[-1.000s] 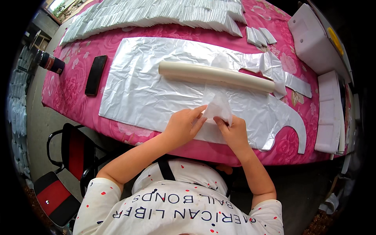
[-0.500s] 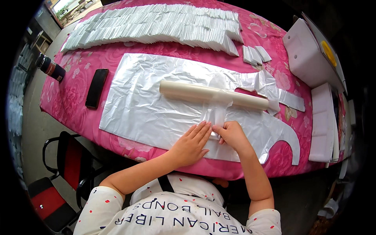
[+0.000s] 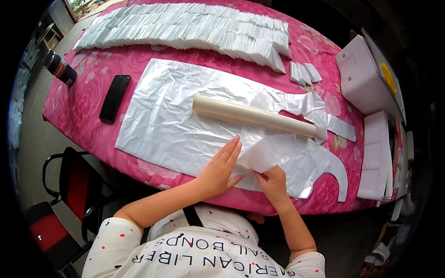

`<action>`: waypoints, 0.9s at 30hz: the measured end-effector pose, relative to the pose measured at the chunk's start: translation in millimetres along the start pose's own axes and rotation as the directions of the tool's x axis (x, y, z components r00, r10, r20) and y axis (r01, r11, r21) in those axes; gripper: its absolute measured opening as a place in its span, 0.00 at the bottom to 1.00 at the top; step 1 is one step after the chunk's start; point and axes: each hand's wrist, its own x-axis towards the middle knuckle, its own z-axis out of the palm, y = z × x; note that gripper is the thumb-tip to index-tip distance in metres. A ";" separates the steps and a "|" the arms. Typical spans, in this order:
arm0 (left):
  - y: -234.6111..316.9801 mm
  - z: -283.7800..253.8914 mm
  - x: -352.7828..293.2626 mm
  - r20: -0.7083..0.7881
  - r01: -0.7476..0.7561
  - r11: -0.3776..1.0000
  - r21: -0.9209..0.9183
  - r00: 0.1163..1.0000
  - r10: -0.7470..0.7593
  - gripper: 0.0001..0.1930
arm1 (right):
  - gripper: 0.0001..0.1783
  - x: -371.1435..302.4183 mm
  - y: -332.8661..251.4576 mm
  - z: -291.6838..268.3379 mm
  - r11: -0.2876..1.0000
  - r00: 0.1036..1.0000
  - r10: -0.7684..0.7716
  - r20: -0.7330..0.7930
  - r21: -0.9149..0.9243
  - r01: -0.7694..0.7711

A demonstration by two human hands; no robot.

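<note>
A crinkled white plastic sheet, probably a stack of thin layers, lies flat before me, with curved strap-like cut-outs at its right end. Across it rests a long cream-coloured tube. My right hand is closed in a pinch on the edge of a thin translucent plastic film, which is raised a little between tube and hand. Just left of the film, my left hand is open, fingers straight and together with the thumb apart. It is over the sheet's near edge and holds nothing; whether it touches the sheet I cannot tell.
Rows of folded white packets line the table's far side, with several loose ones nearby. A black phone and dark bottle are at left. White foam boxes stand at right on the pink tablecloth; chairs are lower left.
The film has been lifted and pulled nearer by my right hand, which has moved slightly toward me. My left hand has come off the film, slightly left, its thumb spread.
</note>
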 end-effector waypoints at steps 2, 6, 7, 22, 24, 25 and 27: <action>-6.7 -4.1 4.2 0.028 -0.063 0.998 0.016 0.998 0.062 0.30 | 0.09 -9.1 16.3 3.2 0.990 0.992 -0.125 -0.015 -0.066 0.124; -12.0 -11.5 5.1 0.087 -0.222 0.970 0.099 0.973 0.214 0.18 | 0.11 -2.4 3.9 0.0 0.959 0.968 -0.249 -0.004 -0.141 0.247; -13.8 -10.1 4.5 0.092 -0.271 0.957 0.103 0.961 0.262 0.17 | 0.13 -3.5 3.8 -0.3 0.953 0.969 -0.245 0.023 -0.176 0.245; -11.0 -12.3 -7.7 0.255 -0.479 0.855 0.198 0.867 0.427 0.16 | 0.17 -11.1 0.9 -2.1 0.916 0.944 -0.312 0.110 -0.230 0.329; -12.0 -12.7 -8.9 0.270 -0.480 0.855 0.195 0.865 0.423 0.16 | 0.17 -9.2 -0.8 -1.5 0.917 0.943 -0.316 0.104 -0.219 0.332; -11.4 -12.6 -9.1 0.264 -0.478 0.856 0.195 0.867 0.424 0.16 | 0.18 -8.9 -1.1 -1.0 0.918 0.942 -0.319 0.102 -0.213 0.334; -9.6 -13.1 -9.5 0.252 -0.474 0.858 0.196 0.870 0.423 0.16 | 0.17 -9.8 1.2 -1.1 0.914 0.941 -0.322 0.107 -0.223 0.338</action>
